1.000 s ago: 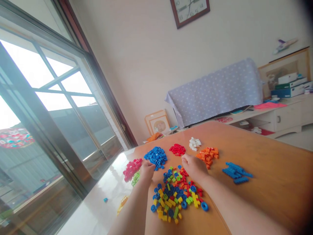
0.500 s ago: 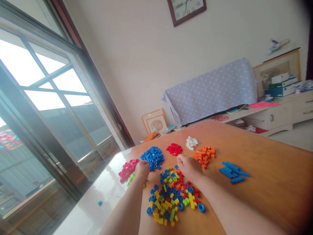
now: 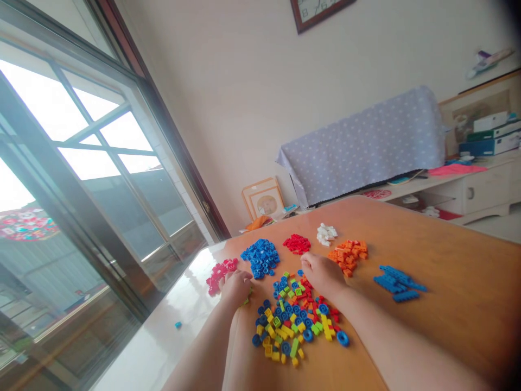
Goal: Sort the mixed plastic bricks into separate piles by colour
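My left hand (image 3: 236, 287) is over the near edge of the pink brick pile (image 3: 218, 276), beside the blue pile (image 3: 261, 257); its fingers are bent, and anything in them is hidden. A few light green bricks (image 3: 248, 296) show by its fingers. My right hand (image 3: 321, 271) is closed at the top of the mixed pile (image 3: 291, 323), between the red pile (image 3: 297, 244) and the orange pile (image 3: 349, 256); what its fingertips hold is too small to tell.
White bricks (image 3: 326, 234) lie at the back of the wooden table (image 3: 459, 260). Long blue bricks (image 3: 399, 282) are at the right, a single blue brick (image 3: 178, 325) at the left. A covered object (image 3: 362, 149) stands behind.
My left hand has shifted from beside the blue pile toward the pink bricks, and its fingers have loosened. My right hand stays near the red pile. The view has turned slightly left.
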Action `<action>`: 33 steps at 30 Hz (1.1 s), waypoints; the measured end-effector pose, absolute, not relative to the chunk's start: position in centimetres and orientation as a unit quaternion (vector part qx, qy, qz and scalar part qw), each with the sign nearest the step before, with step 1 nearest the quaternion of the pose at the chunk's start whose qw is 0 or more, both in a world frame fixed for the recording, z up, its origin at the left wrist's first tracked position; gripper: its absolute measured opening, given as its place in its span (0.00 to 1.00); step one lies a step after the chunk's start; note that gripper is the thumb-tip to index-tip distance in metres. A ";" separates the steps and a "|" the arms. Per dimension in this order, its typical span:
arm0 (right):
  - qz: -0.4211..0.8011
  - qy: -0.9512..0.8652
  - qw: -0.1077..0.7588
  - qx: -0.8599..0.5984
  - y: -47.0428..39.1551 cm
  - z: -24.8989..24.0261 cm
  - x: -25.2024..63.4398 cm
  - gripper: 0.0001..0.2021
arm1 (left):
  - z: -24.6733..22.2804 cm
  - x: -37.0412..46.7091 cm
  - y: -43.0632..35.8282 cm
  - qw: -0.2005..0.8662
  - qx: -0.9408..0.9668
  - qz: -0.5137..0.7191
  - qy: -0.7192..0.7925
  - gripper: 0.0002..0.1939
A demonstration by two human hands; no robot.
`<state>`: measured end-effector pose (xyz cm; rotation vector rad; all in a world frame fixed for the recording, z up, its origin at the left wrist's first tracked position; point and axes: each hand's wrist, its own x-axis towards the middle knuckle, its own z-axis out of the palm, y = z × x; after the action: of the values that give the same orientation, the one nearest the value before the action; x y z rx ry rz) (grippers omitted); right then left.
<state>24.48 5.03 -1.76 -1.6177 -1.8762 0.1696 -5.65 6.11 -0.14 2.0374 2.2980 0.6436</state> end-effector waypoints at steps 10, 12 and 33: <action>0.070 -0.714 0.313 -0.623 5.2 -1.6 24.6 0.17 | 0.0 -4.5 6.5 -0.017 0.673 0.141 0.726 0.17; 0.070 -0.714 0.313 -0.622 5.2 -1.6 24.6 0.17 | -0.1 -4.7 6.4 -0.019 0.670 0.137 0.729 0.15; 0.064 -0.724 0.309 -0.613 5.1 -1.8 24.3 0.16 | 0.0 -1.5 4.9 0.024 0.773 0.194 0.604 0.11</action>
<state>24.29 5.12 -1.77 -1.6203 -1.9133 0.1702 -1.54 4.86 -0.04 2.3913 1.8689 0.6000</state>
